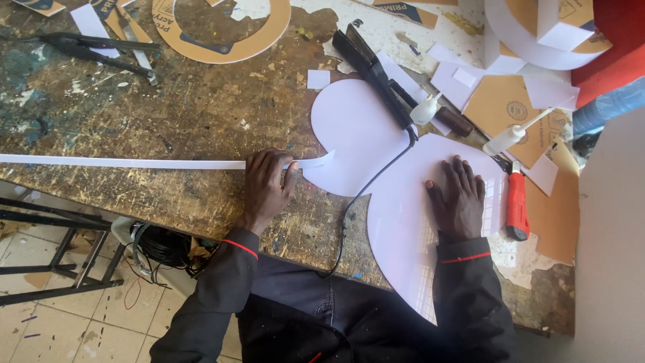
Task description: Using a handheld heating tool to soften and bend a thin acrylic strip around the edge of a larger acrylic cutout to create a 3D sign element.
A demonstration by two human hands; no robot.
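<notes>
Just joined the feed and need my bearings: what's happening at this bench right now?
A person leans over a paint-stained workbench. The left hand pinches a long white strip lying along the bench, its far end curling up by the edge of a large white heart-shaped sheet. The right hand lies flat on that sheet, pressing it down. A black cable crosses the sheet. A red utility knife and two small white squeeze bottles lie just beyond the right hand.

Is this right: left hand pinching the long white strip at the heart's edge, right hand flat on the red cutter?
Not quite. The head view shows the right hand flat on the white heart-shaped sheet; the red cutter lies beside it, untouched. The left hand does hold the long white strip at the heart's edge.
</notes>
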